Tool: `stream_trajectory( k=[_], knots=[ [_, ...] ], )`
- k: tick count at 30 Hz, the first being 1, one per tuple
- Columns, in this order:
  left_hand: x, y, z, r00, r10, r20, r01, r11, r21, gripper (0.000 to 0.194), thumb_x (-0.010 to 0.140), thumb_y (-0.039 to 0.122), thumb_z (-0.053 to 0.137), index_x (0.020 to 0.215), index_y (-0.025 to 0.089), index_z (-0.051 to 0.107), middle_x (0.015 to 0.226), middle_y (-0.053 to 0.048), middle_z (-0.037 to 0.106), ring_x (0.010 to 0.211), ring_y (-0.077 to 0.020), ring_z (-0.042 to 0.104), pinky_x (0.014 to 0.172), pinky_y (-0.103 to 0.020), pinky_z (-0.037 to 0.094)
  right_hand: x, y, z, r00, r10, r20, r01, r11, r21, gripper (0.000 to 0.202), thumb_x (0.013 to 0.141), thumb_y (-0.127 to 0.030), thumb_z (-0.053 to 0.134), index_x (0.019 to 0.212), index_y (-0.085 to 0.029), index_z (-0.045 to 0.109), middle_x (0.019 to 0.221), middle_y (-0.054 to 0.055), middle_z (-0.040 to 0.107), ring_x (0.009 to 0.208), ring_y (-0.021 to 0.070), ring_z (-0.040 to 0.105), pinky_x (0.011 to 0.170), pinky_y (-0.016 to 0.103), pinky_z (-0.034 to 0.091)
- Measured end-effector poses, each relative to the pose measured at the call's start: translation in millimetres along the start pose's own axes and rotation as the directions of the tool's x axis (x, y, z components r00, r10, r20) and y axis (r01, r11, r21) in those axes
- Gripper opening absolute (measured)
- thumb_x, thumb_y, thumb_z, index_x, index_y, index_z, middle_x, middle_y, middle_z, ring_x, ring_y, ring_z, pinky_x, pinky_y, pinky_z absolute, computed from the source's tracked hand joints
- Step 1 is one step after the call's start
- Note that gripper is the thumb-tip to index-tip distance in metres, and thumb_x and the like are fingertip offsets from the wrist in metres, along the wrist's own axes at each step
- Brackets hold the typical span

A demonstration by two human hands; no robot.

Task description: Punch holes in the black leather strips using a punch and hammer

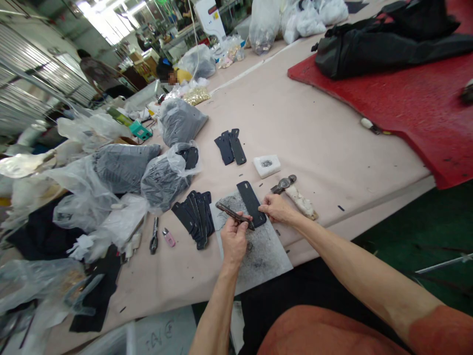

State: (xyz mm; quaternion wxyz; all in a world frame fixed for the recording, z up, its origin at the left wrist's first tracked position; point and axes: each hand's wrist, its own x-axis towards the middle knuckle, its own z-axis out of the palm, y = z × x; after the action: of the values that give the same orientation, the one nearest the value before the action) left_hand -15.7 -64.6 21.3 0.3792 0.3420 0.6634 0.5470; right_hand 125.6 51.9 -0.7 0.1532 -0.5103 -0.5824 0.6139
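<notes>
My left hand (pixel 235 242) is closed around a dark metal rod-shaped tool, likely a hole punch (pixel 231 212), tilted over the work board. Under it lies a black strap piece (pixel 250 201) with a slot at its far end. My right hand (pixel 278 209) pinches the near right edge of this piece. Both rest over a grey, dark-smudged board (pixel 271 254). Just beyond my right hand is a hammer (pixel 285 184) with a white-wrapped handle. A white block (pixel 266 166) with a dark smudge sits farther back.
Black strap pieces form a fanned pile (pixel 195 217) on the left and a smaller stack (pixel 229 147) behind. Left of the pile lie another metal tool (pixel 154 236) and a pink cutter (pixel 169 237). Plastic bags (pixel 170 170) crowd the left; a red sheet (pixel 414 106) covers the right.
</notes>
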Motion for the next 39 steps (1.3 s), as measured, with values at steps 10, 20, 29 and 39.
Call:
stream_trajectory(
  k=[10,20,29,39],
  knots=[
    [18,-6,16.4,0.997,0.069,0.030,-0.067,0.996,-0.064,0.022,0.079,0.025,0.069,0.099,0.016,0.068,0.102,-0.007,0.075,0.097,-0.0221,0.072,0.095,-0.039,0.055,1,2,0,1.000,-0.012,0.000,0.012,1.000,0.009,0.020,0.078,-0.019,0.065,0.068,-0.021,0.048,0.036,-0.008,0.046,0.033,0.0099,0.048,0.036,0.018,0.031],
    [22,-10,17.0,0.998,0.051,0.041,-0.045,0.991,-0.126,0.022,0.079,0.026,0.071,0.098,0.016,0.067,0.100,-0.008,0.076,0.096,-0.0226,0.072,0.093,-0.040,0.056,4,5,0,1.000,-0.023,-0.006,0.023,1.000,-0.022,0.017,0.077,-0.019,0.064,0.068,-0.021,0.049,0.038,-0.008,0.047,0.036,0.0100,0.049,0.039,0.018,0.031],
    [21,-10,18.9,0.995,0.067,0.074,-0.061,0.995,-0.079,0.022,0.079,0.027,0.071,0.098,0.015,0.066,0.098,-0.008,0.076,0.093,-0.0220,0.073,0.091,-0.039,0.057,5,8,1,1.000,-0.025,0.004,0.026,0.999,-0.042,0.016,0.080,-0.027,0.063,0.073,-0.020,0.050,0.042,-0.008,0.048,0.038,0.0108,0.050,0.040,0.019,0.032],
    [22,-19,15.0,0.980,0.153,0.125,-0.160,0.986,0.044,0.020,0.083,0.025,0.066,0.101,0.017,0.067,0.099,-0.006,0.075,0.094,-0.0211,0.072,0.092,-0.039,0.056,6,12,1,0.999,-0.026,0.020,0.026,0.999,-0.027,0.017,0.080,-0.030,0.063,0.074,-0.021,0.050,0.041,-0.007,0.049,0.038,0.0117,0.051,0.040,0.019,0.033]
  ],
)
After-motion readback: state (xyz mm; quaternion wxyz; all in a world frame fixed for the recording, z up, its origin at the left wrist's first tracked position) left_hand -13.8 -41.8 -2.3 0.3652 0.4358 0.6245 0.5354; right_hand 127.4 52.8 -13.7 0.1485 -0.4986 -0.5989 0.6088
